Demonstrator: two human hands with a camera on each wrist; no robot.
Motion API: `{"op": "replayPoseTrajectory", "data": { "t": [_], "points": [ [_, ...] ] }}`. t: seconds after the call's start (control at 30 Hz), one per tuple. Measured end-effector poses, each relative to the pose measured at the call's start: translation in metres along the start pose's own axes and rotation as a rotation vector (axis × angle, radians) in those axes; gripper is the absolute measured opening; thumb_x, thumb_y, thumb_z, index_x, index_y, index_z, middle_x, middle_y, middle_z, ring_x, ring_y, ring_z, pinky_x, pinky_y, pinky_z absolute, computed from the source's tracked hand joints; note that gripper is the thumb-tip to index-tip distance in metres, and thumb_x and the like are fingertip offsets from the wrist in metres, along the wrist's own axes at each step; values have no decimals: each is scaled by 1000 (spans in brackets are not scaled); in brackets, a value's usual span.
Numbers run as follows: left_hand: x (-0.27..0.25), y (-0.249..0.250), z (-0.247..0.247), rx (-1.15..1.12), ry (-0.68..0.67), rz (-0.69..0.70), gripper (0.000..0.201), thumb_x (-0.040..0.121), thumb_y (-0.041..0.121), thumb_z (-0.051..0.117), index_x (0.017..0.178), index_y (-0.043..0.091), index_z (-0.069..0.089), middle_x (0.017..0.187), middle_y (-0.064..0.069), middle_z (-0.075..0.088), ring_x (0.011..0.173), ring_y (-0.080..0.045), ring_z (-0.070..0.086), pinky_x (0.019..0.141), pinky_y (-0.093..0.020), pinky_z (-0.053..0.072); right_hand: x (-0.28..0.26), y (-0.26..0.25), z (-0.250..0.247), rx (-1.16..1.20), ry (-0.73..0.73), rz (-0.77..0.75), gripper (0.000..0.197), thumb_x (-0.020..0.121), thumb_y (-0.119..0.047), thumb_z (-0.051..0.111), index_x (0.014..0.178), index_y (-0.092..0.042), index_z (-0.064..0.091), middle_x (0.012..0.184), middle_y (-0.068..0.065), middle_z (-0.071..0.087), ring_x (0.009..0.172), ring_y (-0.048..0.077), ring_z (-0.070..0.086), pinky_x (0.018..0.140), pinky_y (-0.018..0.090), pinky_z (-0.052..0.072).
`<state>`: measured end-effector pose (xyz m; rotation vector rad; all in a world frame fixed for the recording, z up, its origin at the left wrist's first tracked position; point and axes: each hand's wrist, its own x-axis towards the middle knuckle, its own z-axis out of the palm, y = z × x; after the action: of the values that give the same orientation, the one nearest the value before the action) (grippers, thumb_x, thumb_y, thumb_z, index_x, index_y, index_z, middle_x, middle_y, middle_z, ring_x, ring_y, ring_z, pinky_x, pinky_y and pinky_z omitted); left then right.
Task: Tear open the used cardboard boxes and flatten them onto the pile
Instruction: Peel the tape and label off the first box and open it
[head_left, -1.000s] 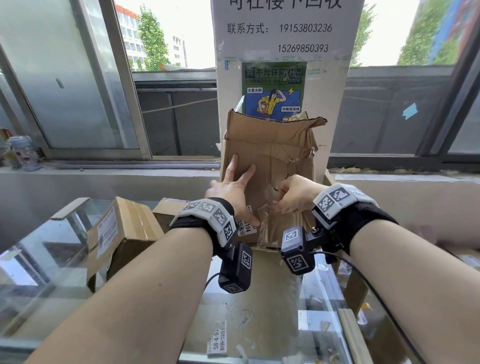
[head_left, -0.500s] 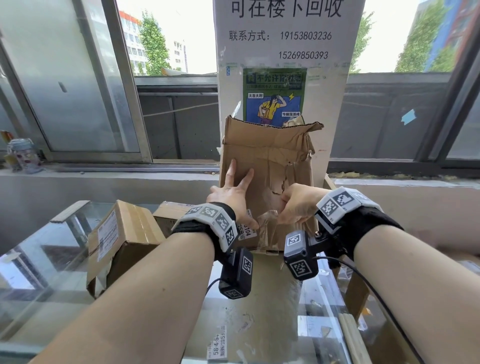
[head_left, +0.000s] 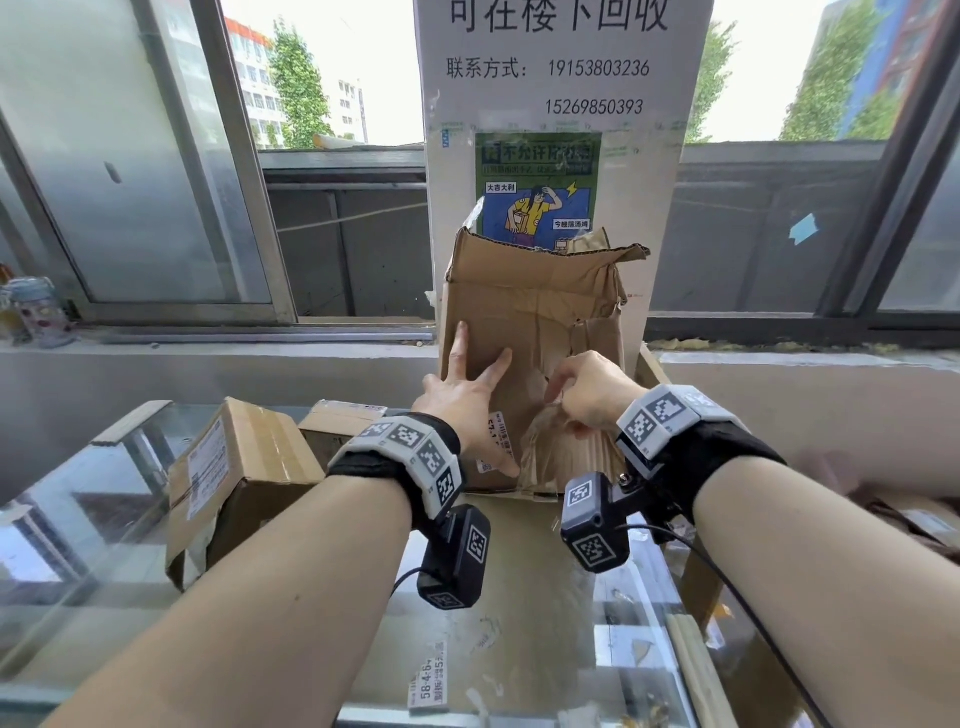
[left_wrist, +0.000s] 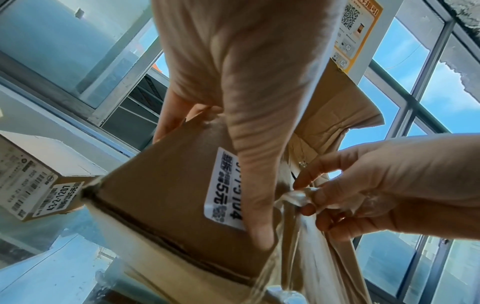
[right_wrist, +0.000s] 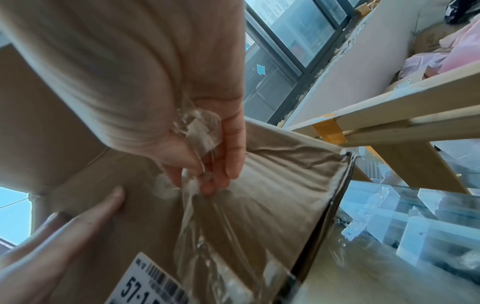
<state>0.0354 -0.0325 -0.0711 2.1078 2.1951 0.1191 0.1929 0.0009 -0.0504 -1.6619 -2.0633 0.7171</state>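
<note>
A worn brown cardboard box (head_left: 524, 317) stands upright on the glass table, its top flaps torn and open. My left hand (head_left: 467, 400) presses flat on the box's front face with fingers spread, the thumb (left_wrist: 249, 164) lying beside a white label (left_wrist: 223, 191). My right hand (head_left: 589, 395) pinches a crumpled strip of clear packing tape (right_wrist: 205, 131) that runs down the box's front (right_wrist: 272, 185) to its bottom edge. The same pinch on the tape (left_wrist: 298, 197) shows in the left wrist view.
Two closed cardboard boxes (head_left: 239, 467) (head_left: 337, 423) lie left of the hands on the glass table (head_left: 93, 561). A flattened sheet (head_left: 519, 597) lies under the wrists. A postered pillar (head_left: 537, 192) stands behind the box. A wooden frame (right_wrist: 389, 115) is on the right.
Both hands stay on the box: the left keeps pressing the front and the right keeps hold of the tape, shifting only slightly. The box has not visibly moved.
</note>
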Motion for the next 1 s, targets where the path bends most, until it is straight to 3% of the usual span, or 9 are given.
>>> {"op": "replayPoseTrajectory", "data": {
  "t": [0.07, 0.17, 0.27, 0.4, 0.5, 0.6, 0.73, 0.83, 1.0],
  "points": [
    [-1, 1, -2, 25, -28, -8, 135, 52, 50, 88, 146, 50, -8, 143, -1, -48, 132, -41, 27, 100, -48, 43, 2, -1, 5, 29, 37, -11, 31, 83, 3, 41, 83, -16, 66, 95, 14, 66, 87, 32, 68, 75, 42, 59],
    [-2, 3, -6, 69, -23, -8, 136, 51, 47, 90, 146, 50, -9, 145, -4, -46, 129, -40, 32, 98, -47, 45, 6, -1, 8, 70, 48, -1, 31, 81, 0, 44, 98, -5, 69, 97, 15, 67, 89, 31, 66, 79, 42, 58],
    [-4, 5, -7, 102, 1, -15, 134, 52, 50, 88, 147, 48, -7, 148, -6, -41, 134, -42, 25, 100, -48, 42, 9, -1, 8, 123, 41, 29, 25, 78, -3, 45, 89, 3, 67, 87, 18, 69, 77, 29, 68, 73, 41, 59],
    [-6, 11, -15, 247, 105, 79, 127, 56, 60, 81, 152, 30, 3, 156, -9, -23, 143, -37, -19, 117, -54, 6, 9, -2, 1, 187, -6, 44, 23, 79, -2, 46, 79, 7, 66, 64, 14, 63, 53, 20, 58, 49, 25, 47],
    [-7, 16, -24, 250, 119, 212, 117, 62, 59, 76, 151, 16, 13, 160, -3, -12, 146, -26, -16, 119, -46, -2, 10, -6, -9, 221, 30, 20, 20, 78, -1, 47, 70, 4, 65, 60, 14, 59, 52, 21, 55, 48, 24, 45],
    [-10, 19, -30, 160, -48, 237, 113, 68, 52, 73, 152, 26, 3, 160, -3, -11, 145, -25, -17, 119, -44, -4, 10, -10, -18, 210, 43, -11, 20, 78, -1, 53, 59, -5, 59, 57, 11, 54, 52, 21, 52, 47, 25, 42],
    [-11, 25, -40, 171, -178, 204, 117, 66, 53, 77, 150, 40, -3, 158, -4, -19, 143, -27, -24, 118, -47, -9, 12, -10, -20, 151, 63, -51, 13, 81, -5, 57, 71, 0, 66, 67, 10, 59, 64, 24, 58, 62, 36, 54],
    [-7, 22, -35, 212, -129, 203, 129, 56, 58, 83, 149, 42, -5, 159, -3, -17, 144, -27, -21, 118, -49, -8, 11, -8, -19, 129, 98, -93, 14, 81, -8, 60, 80, 1, 71, 73, 9, 64, 72, 22, 62, 77, 41, 57],
    [1, 18, -25, 177, -47, 184, 122, 59, 53, 83, 148, 46, 0, 160, 2, -12, 145, -23, -18, 114, -61, -1, 5, -6, -20, 52, 155, -160, 16, 82, -11, 61, 86, -8, 76, 87, 10, 72, 88, 23, 66, 84, 39, 56]
  ]
}}
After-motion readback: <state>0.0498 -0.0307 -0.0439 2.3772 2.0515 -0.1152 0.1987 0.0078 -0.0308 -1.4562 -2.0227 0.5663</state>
